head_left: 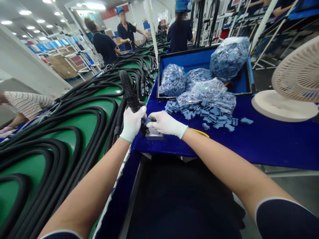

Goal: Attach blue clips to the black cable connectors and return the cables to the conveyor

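Observation:
In a white glove, my left hand (133,122) is closed around the end of a black corrugated hose (128,88), whose ribbed length rises up and away from me. My right hand (163,122), also gloved, pinches at the hose's lower end, where a bit of blue shows between the fingers; its shape is mostly hidden. Under both hands a small grey metal block (155,135) sits at the corner of the blue-covered table (274,142). Loose blue plastic clips (211,116) lie heaped to the right of my right hand.
Black hoses (82,132) cover the green conveyor (102,101) on the left. Bags of blue parts (171,79) fill a blue bin (196,59) behind the heap. A beige fan (286,104) stands at right. Several co-workers (127,31) are beyond the table and at left.

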Motion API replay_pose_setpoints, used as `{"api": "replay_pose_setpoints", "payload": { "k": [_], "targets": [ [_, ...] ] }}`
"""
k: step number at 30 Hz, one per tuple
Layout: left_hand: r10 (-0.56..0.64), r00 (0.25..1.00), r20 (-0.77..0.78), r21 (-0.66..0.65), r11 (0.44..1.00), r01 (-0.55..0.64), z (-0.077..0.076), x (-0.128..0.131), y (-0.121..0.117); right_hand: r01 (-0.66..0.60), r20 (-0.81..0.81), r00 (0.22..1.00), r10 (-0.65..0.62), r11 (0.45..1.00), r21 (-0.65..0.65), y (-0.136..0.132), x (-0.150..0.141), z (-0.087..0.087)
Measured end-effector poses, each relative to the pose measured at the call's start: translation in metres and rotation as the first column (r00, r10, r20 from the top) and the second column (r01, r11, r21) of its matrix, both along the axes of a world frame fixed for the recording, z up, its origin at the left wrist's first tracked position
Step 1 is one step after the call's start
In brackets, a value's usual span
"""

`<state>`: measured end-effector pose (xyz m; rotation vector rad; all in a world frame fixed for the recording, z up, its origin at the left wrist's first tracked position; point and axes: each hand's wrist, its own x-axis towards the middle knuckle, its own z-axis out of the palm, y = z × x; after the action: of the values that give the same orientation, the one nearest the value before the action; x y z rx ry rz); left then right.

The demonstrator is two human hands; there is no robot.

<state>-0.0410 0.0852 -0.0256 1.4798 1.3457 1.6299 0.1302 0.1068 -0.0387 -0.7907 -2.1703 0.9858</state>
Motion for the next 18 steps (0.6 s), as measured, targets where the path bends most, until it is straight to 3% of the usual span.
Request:
{"api": "replay_pose_setpoints", "payload": {
  "k": [4, 10, 13, 16, 18],
  "targets": [
    [-0.005, 0.999, -0.054, -0.021, 1.000, 0.004, 0.001, -0.003, 0.001, -0.037, 0.065, 0.997, 0.034, 0.998, 0.047, 0.011, -0.013, -0.001],
    [-0.056, 0.998, -0.016, -0.044, 0.997, 0.056, 0.004, -0.001, -0.003, -0.076, 0.046, 0.996, 0.083, 0.989, -0.127, 0.021, -0.016, -0.009],
    [-0.078, 0.996, -0.049, -0.053, 0.996, 0.076, 0.009, -0.013, -0.010, -0.056, 0.057, 0.996, 0.063, 0.991, -0.121, 0.017, -0.011, -0.012],
    [0.112, 0.994, -0.019, -0.077, 0.991, -0.113, 0.012, -0.055, -0.035, -0.082, 0.053, 0.995, 0.086, 0.994, -0.072, 0.014, -0.002, -0.014],
    [0.257, 0.953, -0.159, -0.167, 0.945, -0.283, 0.013, -0.098, -0.067, -0.095, 0.046, 0.994, 0.097, 0.994, -0.052, 0.013, 0.003, -0.014]
  ]
}}
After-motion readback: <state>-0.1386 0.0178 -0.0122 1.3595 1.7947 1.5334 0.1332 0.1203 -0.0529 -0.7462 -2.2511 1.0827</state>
